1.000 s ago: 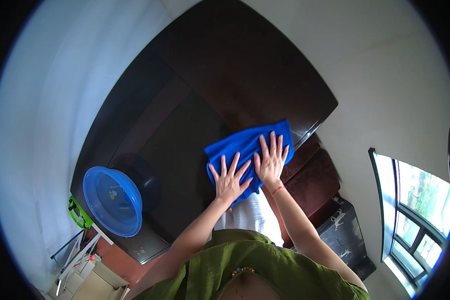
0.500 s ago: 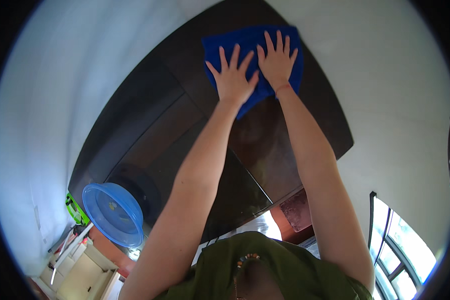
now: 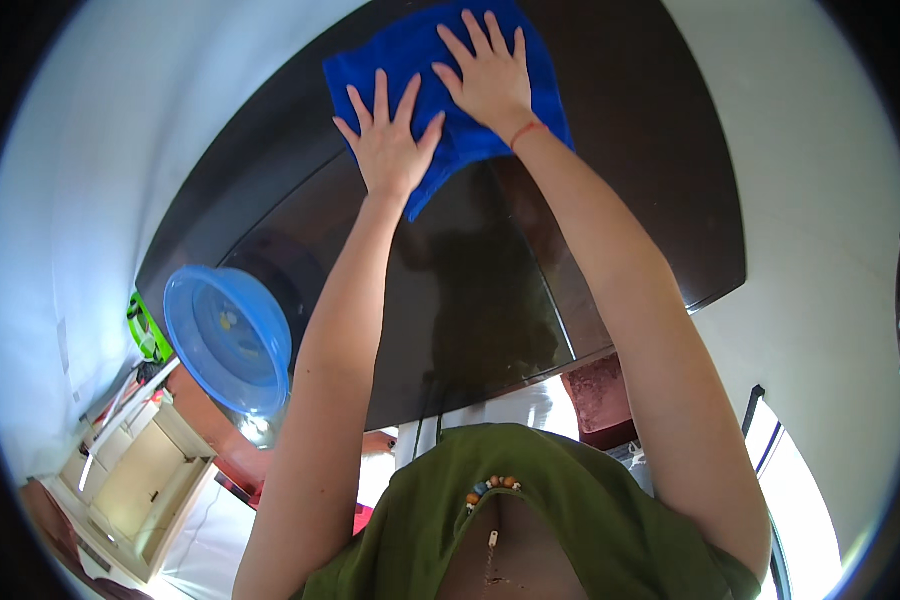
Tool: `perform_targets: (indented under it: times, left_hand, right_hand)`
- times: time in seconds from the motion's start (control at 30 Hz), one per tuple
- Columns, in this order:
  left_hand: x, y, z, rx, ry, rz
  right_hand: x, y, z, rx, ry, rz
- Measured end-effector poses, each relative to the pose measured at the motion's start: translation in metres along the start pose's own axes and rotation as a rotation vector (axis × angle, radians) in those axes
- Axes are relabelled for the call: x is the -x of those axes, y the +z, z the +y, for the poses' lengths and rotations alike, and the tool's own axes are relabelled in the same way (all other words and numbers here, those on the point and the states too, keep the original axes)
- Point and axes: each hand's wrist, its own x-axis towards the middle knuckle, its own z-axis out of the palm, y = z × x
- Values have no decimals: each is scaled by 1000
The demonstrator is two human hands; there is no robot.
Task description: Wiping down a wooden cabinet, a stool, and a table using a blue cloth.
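Observation:
Spread over the far part of a dark, glossy tabletop point(image 3: 470, 290) is a blue cloth point(image 3: 420, 55). My left hand point(image 3: 387, 150) lies flat on the cloth's left part, fingers fanned out. Farther away and to the right, my right hand point(image 3: 490, 85) presses flat on it too, also with fingers apart; a thin red band circles that wrist. One corner of the cloth points toward me beside my left wrist. Neither hand grips the fabric; both rest on top.
A translucent blue basin point(image 3: 228, 340) stands at the table's left end, with small pale and yellowish shapes in it. Beyond that end are a bright green item point(image 3: 148, 328) and a cream open cabinet point(image 3: 135, 490). A reddish-brown seat point(image 3: 598, 395) shows past the near edge.
Both hands and the cloth have shifted left across the tabletop. The view has moved too, so the basin and table edge appear higher. Both hands stay flat on the cloth.

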Motion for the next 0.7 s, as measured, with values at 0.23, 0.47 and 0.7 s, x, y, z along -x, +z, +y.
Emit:
perform_targets:
  times: [0.23,0.47,0.7]
  left_hand:
    - [166,-60,-4,135,33,-185]
    - [346,-92,1,216,98,-326]
    - [449,-117,-30,243,78,-378]
  right_hand:
    - [160,-83,-87,-126,-34,-253]
    - [324,-148,-157,-124,49,-474]
    - [388,-154,-212,-138,-66,-637]
